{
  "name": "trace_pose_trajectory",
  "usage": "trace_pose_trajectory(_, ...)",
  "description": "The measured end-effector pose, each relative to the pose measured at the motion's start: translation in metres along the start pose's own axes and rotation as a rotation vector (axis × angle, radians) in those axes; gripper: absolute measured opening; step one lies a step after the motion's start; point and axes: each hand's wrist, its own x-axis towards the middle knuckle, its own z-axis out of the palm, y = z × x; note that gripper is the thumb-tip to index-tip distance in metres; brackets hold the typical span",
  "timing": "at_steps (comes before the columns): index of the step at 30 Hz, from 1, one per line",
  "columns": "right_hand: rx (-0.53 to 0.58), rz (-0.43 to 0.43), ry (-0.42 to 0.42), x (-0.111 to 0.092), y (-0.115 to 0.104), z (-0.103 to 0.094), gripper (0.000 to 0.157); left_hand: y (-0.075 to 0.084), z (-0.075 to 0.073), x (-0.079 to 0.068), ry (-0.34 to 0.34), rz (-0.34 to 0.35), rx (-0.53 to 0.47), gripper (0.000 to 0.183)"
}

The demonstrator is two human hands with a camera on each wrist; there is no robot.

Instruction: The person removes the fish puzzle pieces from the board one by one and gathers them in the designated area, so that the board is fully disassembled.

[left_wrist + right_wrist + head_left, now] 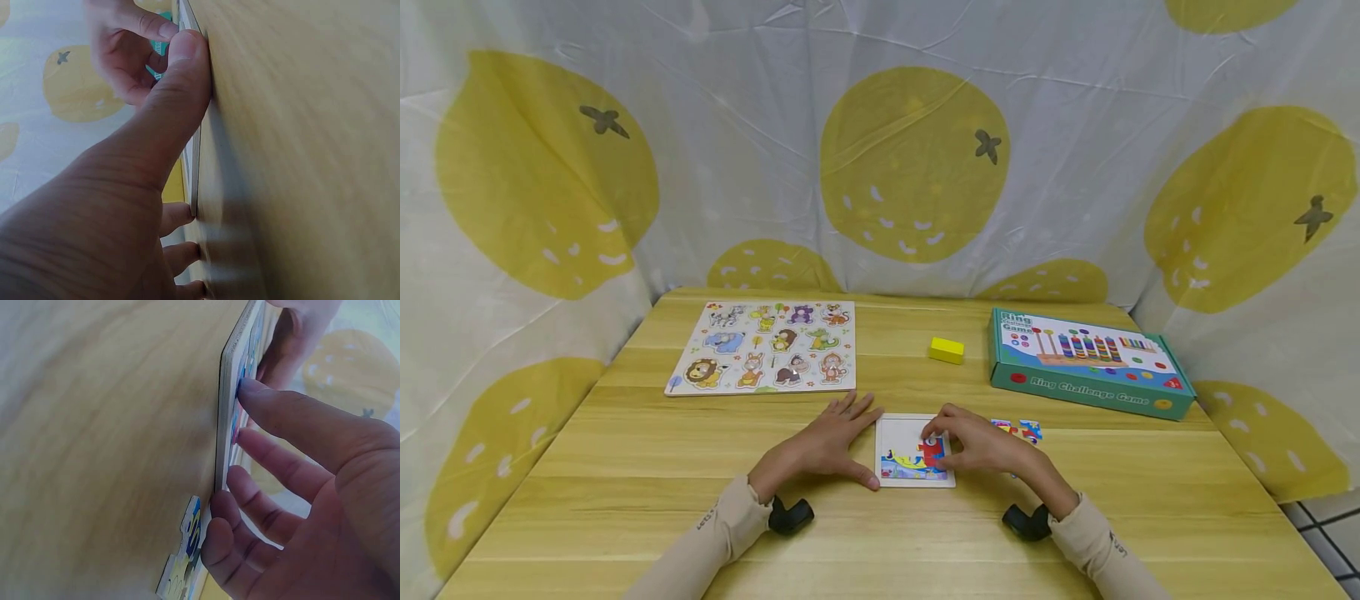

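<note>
A small jigsaw board (912, 421) with a pale wooden rim lies flat in front of the person. Joined pieces with blue and yellow print (904, 468) fill its lower part, and a red puzzle piece (932, 450) sits at its right side. My right hand (981, 442) pinches the red piece between thumb and forefinger; the right wrist view shows both fingertips at the board's face. My left hand (823, 442) rests spread along the board's left edge, its thumb (187, 53) at the near corner. Loose puzzle pieces (1026, 430) lie partly hidden behind my right hand.
An animal peg puzzle (767, 348) lies at the back left of the wooden table (625, 500). A yellow block (947, 350) stands behind the jigsaw board. The green ring game box (1086, 362) lies at the back right, before a lemon-print curtain (917, 167).
</note>
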Motion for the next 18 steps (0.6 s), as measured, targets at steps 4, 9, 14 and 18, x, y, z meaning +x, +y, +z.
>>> trace_pose_trajectory(4,0.006,-0.006,-0.001,-0.0006,-0.0005,-0.0006,0.033,-0.0004,0.0000,0.0000,0.002,0.004,-0.002,0.106)
trace_pose_trajectory(9,0.013,-0.023,0.004,-0.0009,0.0006,0.0001,0.030,-0.0007,0.0003,0.0005,0.002,0.009,0.004,0.106)
trace_pose_trajectory(14,0.003,-0.010,0.022,0.0012,0.0008,0.0027,0.026,-0.0004,-0.0001,0.0006,-0.001,0.005,0.011,0.107)
trace_pose_trajectory(18,-0.026,0.001,0.031,0.0025,0.0001,0.0043,0.028,0.0006,-0.0009,0.0004,0.000,0.002,0.011,0.107)
